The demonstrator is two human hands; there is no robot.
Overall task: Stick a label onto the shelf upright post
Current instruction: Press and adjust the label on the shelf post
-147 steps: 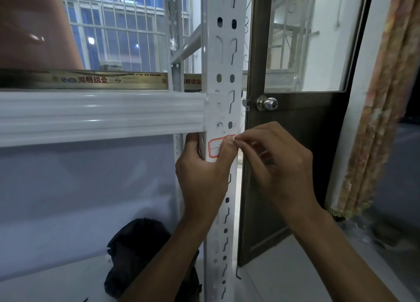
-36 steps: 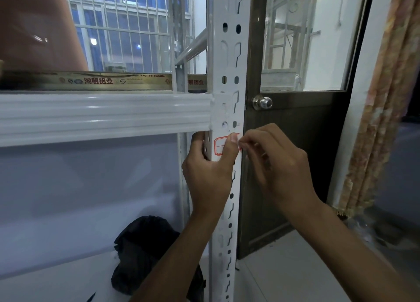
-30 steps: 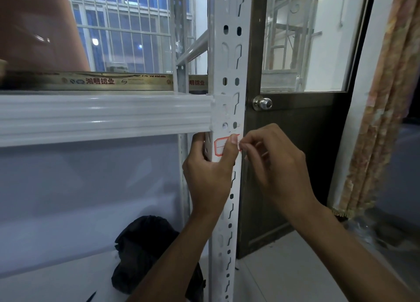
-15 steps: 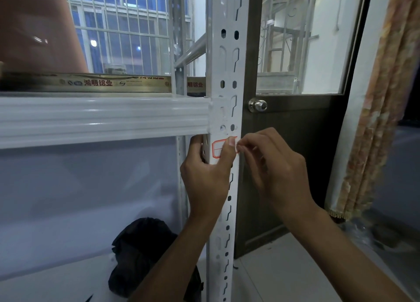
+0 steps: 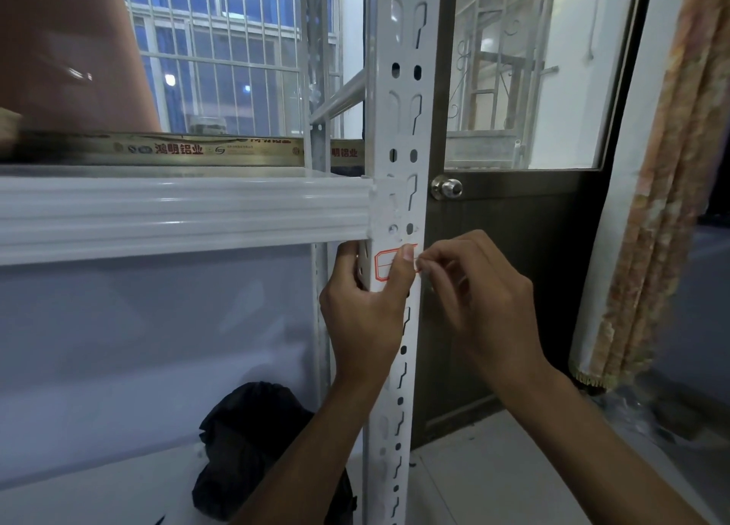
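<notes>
A white slotted upright post (image 5: 399, 129) runs top to bottom through the middle of the view. A small white label with a red border (image 5: 382, 264) lies on its front face just below the shelf beam. My left hand (image 5: 365, 315) wraps the post from the left, its thumb pressing on the label's right half. My right hand (image 5: 474, 299) is beside the post, fingertips pinched at the label's right edge. The label's right part is hidden by my thumb.
A white shelf beam (image 5: 177, 216) meets the post on the left. A dark bag (image 5: 253, 449) lies on the floor below. A dark door (image 5: 513, 287) with a round knob (image 5: 446, 187) stands right behind the post. A patterned curtain (image 5: 667, 192) hangs at far right.
Both hands stay on the label at the post; only the view shifts slightly. The label's position on the post looks the same.
</notes>
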